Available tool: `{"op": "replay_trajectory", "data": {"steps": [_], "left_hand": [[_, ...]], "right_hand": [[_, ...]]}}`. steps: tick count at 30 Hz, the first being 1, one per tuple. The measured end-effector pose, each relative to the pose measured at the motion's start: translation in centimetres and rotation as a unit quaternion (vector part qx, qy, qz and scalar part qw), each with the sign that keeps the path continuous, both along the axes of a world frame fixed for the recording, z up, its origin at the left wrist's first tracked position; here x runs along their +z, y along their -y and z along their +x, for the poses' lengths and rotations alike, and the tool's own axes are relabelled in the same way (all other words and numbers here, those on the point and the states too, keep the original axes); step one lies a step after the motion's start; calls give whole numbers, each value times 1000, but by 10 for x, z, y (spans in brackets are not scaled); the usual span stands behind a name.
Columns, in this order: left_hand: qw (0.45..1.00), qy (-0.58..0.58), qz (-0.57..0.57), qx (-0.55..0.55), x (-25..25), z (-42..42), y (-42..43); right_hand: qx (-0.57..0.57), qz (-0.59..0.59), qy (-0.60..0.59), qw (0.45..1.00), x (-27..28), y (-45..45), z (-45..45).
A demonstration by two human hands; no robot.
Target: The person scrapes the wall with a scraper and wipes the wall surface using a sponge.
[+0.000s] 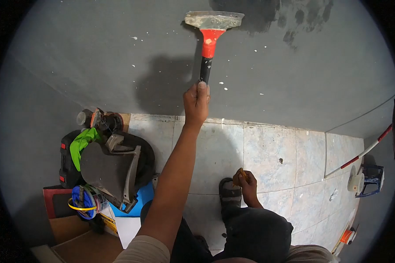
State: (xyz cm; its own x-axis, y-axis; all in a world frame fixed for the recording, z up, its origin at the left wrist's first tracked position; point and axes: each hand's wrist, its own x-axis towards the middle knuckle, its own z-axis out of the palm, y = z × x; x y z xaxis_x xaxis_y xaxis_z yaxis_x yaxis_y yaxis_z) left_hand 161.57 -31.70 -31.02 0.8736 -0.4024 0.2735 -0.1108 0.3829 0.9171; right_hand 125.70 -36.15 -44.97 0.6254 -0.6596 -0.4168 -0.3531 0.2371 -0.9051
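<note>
My left hand is closed around the black handle of a wide scraper with a red neck and a broad, stained blade. The arm is stretched out, and the blade is up at the grey wall, just left of a dark patch; whether it touches cannot be told. Lower down, beside my knee, my right hand has its fingers closed on a small crumpled yellow-brown piece, whose kind does not show clearly. White specks dot the wall around the scraper.
On the tiled floor at left stand a black chair-like item, a green cloth, a blue-lined bucket and cardboard. At right are a red-and-white pole, a blue stool and a pale bucket.
</note>
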Motion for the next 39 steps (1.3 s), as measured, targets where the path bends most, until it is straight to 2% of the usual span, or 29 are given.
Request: {"op": "replay_trajectory", "data": {"steps": [1,2,4,5,7,9,10,12,13,15,16,17,19,21,23,24,26,27,29,32,36,39], "left_hand": [[1000,0,0,0,-9,-3,-1],[974,158,109,116,-22,-11,-5],[963,162,144,161,-39,-44,-17],[993,7,71,89,-47,-72,-28],[994,-35,90,49,-61,-115,-53],[974,-194,98,57,-70,-162,-71],[974,-196,98,57,-67,-177,-72],[915,-378,129,54,-59,-200,-76],[915,-380,125,55,-56,-208,-79],[843,-526,87,75,-49,-221,-85],[843,-526,84,74,-43,-226,-91],[833,-540,106,56,-37,-229,-101],[822,-554,125,36,-28,-233,-120],[832,-536,138,34,-24,-234,-135],[839,-525,138,44,-25,-234,-142],[841,-522,136,54,-25,-232,-145],[842,-520,126,67,-26,-228,-152],[849,-511,120,67,-28,-227,-156],[854,-504,112,65,-31,-228,-162],[855,-500,117,72,-24,-221,-172],[840,-522,108,100,-21,-222,-178],[842,-522,89,98,-16,-224,-178]], "right_hand": [[0,0,0,1000,2,-1,0],[-5,4,10,1000,5,-2,2],[-11,7,24,1000,8,0,6],[-12,-8,22,1000,8,3,7],[-12,-24,19,999,3,8,8],[-12,-37,73,997,-3,15,8],[-23,-15,69,997,3,19,12],[-3,-3,107,994,27,24,27],[16,9,148,989,45,29,40],[51,-166,122,977,73,43,71],[53,-314,148,936,106,45,95],[54,-454,171,873,147,45,120],[102,-625,236,737,217,53,163],[55,-669,278,687,263,52,205],[33,-736,318,596,303,57,244],[33,-738,318,594,311,61,258],[-12,-776,346,528,323,68,286],[-8,-776,349,525,325,75,300],[-25,-807,335,486,317,93,318],[6,-816,292,499,279,94,315],[16,-831,307,463,308,85,321],[14,-836,317,449,302,92,317]]}}
